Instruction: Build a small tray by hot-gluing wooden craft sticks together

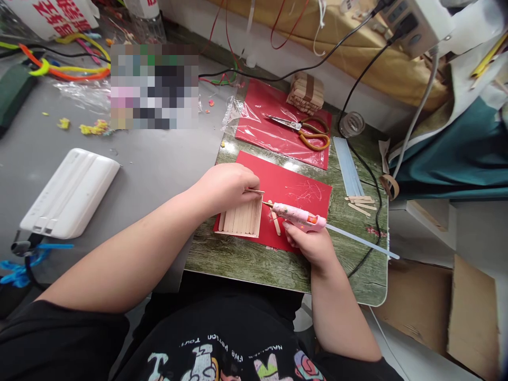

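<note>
My right hand point(311, 239) is wrapped round a pink hot glue gun point(298, 216), with a long glue stick point(361, 241) poking out of its back. The gun's nozzle points left, close to the end of a wooden craft stick point(254, 191) pinched in my left hand point(234, 184). Beneath that hand lies a small panel of craft sticks point(238, 218) set side by side, with a raised edge on the right. A loose craft stick point(275, 223) rests on the red sheet point(307, 185) under the gun. My left fingertips are partly hidden.
Scissors point(305, 129) lie on a wrapped red pack point(257, 119), near a bundle of craft sticks point(305, 92). Spare glue sticks point(349, 166), several short sticks point(361, 203) and a clear jar point(352, 124) sit at right. Black cables point(367, 164) cross there. A white power bank point(69, 193) is at left.
</note>
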The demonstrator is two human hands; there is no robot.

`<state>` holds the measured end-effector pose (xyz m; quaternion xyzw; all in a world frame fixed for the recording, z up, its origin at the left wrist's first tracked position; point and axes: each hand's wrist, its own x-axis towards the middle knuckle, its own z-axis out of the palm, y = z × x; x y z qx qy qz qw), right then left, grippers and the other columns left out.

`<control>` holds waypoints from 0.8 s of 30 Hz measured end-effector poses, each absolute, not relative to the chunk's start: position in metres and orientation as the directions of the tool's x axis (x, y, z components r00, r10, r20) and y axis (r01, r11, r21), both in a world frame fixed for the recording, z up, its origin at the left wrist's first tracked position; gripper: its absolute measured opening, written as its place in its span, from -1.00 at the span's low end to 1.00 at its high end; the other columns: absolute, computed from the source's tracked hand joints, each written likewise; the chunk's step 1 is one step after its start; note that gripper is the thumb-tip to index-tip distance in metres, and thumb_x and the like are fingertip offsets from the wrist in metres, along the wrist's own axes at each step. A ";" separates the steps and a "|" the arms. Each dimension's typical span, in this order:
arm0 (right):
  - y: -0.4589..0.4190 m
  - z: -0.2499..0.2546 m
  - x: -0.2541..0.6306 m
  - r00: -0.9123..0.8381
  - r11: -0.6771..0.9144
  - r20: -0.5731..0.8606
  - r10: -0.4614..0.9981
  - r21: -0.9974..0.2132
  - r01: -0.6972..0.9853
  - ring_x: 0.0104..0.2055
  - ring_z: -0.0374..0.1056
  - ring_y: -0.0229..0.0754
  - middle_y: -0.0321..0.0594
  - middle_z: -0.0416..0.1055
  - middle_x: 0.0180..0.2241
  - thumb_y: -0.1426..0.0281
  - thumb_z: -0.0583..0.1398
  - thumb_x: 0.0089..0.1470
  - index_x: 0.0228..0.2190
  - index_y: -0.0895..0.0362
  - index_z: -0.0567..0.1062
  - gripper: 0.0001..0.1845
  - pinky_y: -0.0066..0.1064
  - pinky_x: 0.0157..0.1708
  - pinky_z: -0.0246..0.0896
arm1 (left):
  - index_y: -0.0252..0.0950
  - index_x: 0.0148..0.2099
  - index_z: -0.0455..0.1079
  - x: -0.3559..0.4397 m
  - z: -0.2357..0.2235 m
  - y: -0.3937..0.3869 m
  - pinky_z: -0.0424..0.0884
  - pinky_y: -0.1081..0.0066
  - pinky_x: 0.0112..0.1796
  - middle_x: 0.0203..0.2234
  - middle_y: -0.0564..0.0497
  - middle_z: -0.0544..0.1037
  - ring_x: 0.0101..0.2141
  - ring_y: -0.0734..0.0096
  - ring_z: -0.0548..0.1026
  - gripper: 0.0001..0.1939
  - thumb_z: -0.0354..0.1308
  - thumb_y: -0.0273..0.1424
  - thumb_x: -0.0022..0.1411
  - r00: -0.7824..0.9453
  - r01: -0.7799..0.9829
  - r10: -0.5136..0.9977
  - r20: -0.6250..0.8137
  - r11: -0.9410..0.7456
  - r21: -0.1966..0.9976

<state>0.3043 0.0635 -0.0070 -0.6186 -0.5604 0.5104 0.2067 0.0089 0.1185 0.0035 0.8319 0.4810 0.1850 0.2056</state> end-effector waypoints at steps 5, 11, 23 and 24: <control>0.065 -0.010 0.306 -0.189 -0.275 -0.394 0.900 -0.847 0.456 -0.59 0.31 -0.20 -0.27 0.47 -0.57 0.22 0.37 0.19 -0.18 0.03 0.71 -0.79 -0.34 -0.61 0.28 | -0.22 -0.30 0.57 0.009 0.005 0.119 0.25 0.34 -0.35 -0.37 0.01 0.60 -0.29 0.34 0.50 -0.74 0.19 -0.22 0.41 0.471 0.734 0.878 0.080 -0.441 0.516; 0.064 -0.007 0.305 -0.192 -0.274 -0.395 0.898 -0.845 0.458 -0.59 0.30 -0.18 -0.27 0.45 -0.59 0.19 0.37 0.19 -0.17 0.01 0.71 -0.77 -0.33 -0.63 0.29 | -0.23 -0.31 0.56 0.008 0.005 0.119 0.25 0.35 -0.36 -0.38 0.01 0.59 -0.31 0.35 0.50 -0.71 0.17 -0.21 0.42 0.477 0.727 0.872 0.110 -0.462 0.507; 0.064 -0.006 0.309 -0.218 -0.250 -0.379 0.899 -0.855 0.454 -0.57 0.35 -0.16 -0.26 0.48 -0.57 0.12 0.38 0.15 -0.21 0.02 0.70 -0.73 -0.33 -0.61 0.28 | -0.24 -0.34 0.53 0.010 0.008 0.119 0.20 0.36 -0.38 -0.40 0.02 0.57 -0.32 0.35 0.48 -0.73 0.19 -0.23 0.40 0.473 0.741 0.877 0.081 -0.445 0.503; 0.064 -0.008 0.310 -0.214 -0.252 -0.381 0.899 -0.852 0.459 -0.57 0.36 -0.15 -0.26 0.48 -0.58 0.11 0.38 0.14 -0.23 0.02 0.70 -0.72 -0.33 -0.62 0.27 | -0.24 -0.34 0.52 0.010 0.008 0.119 0.20 0.36 -0.38 -0.40 0.02 0.57 -0.32 0.35 0.47 -0.73 0.20 -0.24 0.39 0.472 0.742 0.878 0.079 -0.444 0.502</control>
